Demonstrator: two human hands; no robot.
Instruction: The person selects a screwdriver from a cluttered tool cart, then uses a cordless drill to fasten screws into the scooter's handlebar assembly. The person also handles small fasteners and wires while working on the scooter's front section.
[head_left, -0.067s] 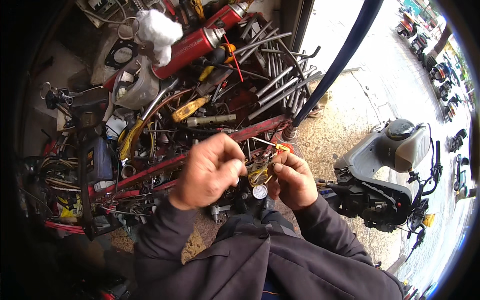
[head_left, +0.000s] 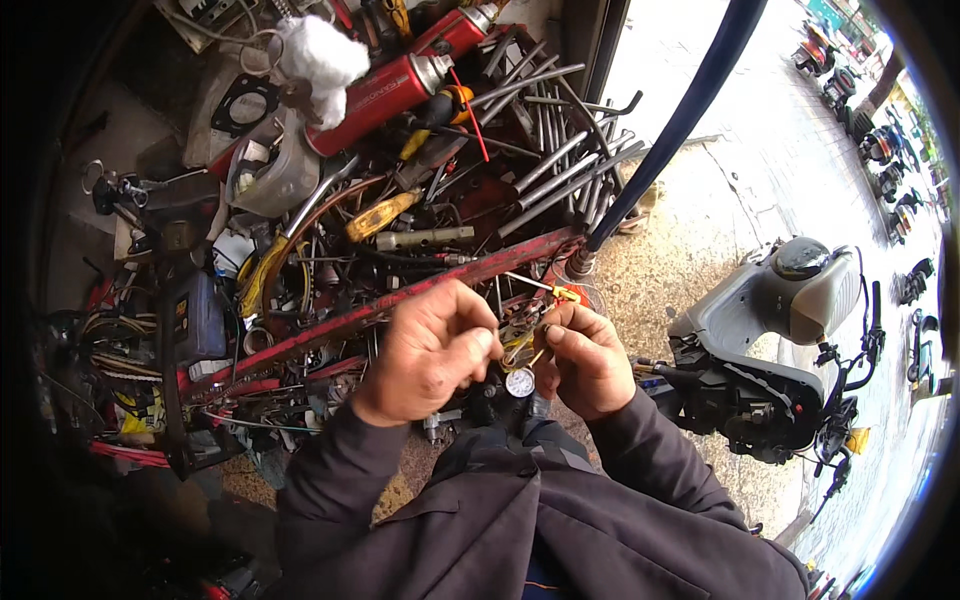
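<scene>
My right hand (head_left: 587,362) is closed in a pinch, its thumb against the curled fingers. From between them a thin brass-coloured stem leads to a small round gauge (head_left: 519,382) with a white dial. To the left of the gauge, my left hand (head_left: 432,355) is raised with its fingers curled and the thumb pressed to the forefinger. Whatever it may hold is hidden. A small gap separates the two hands. Just beyond my right fingertips lies a screwdriver with a yellow handle (head_left: 566,294).
A red metal edge (head_left: 480,268) crosses a crowded heap of tools, with metal rods (head_left: 570,170), red spray cans (head_left: 385,95) and a clear plastic tub (head_left: 275,180). A dark hose (head_left: 680,120) slants down on the right. A grey scooter (head_left: 770,330) stands beyond it.
My left hand has moved slightly right and down, closer to the gauge. The right hand and the gauge have stayed almost in place.
</scene>
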